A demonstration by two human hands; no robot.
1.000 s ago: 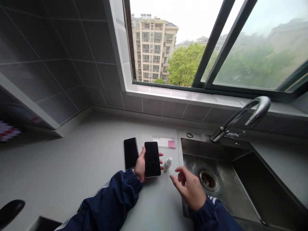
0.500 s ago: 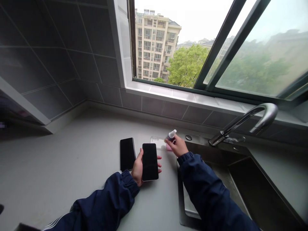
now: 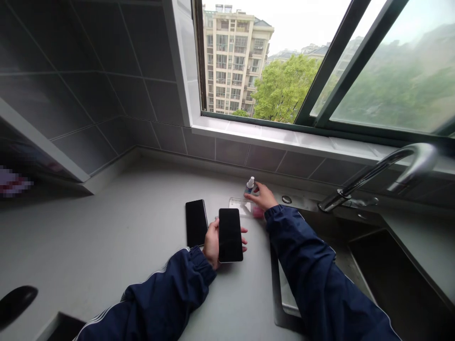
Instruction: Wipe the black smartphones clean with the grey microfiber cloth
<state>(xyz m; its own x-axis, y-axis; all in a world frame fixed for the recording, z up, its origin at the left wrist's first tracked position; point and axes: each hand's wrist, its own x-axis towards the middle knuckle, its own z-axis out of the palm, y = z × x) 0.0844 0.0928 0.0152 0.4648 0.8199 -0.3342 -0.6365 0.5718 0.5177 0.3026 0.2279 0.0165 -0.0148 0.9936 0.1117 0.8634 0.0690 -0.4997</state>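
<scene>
A black-screened smartphone (image 3: 231,235) rests in my left hand (image 3: 212,241), screen up; the thumb lies along its left edge and the fingertips show past its right edge. Beside it on the counter lies a second dark phone (image 3: 196,222), partly covered by my left hand. A small white-capped spray bottle (image 3: 250,186) stands upright toward the wall. My right hand (image 3: 264,196) is right at this bottle, thumb and fingers parted around its right side; whether they still touch it is hard to see. Below that hand lie a clear phone case (image 3: 239,206) and a pink item (image 3: 257,212), partly hidden.
A metal sink (image 3: 275,284) is set into the grey counter (image 3: 142,227) on the right, partly under my right sleeve. The chrome faucet (image 3: 369,173) rises behind it. A tiled wall and window sill (image 3: 277,134) border the back. Dark objects (image 3: 17,305) sit at the lower left.
My right hand has set the spray bottle down upright on the counter behind the case, and its fingers have loosened. My left hand still holds the phone. The view has shifted slightly.
</scene>
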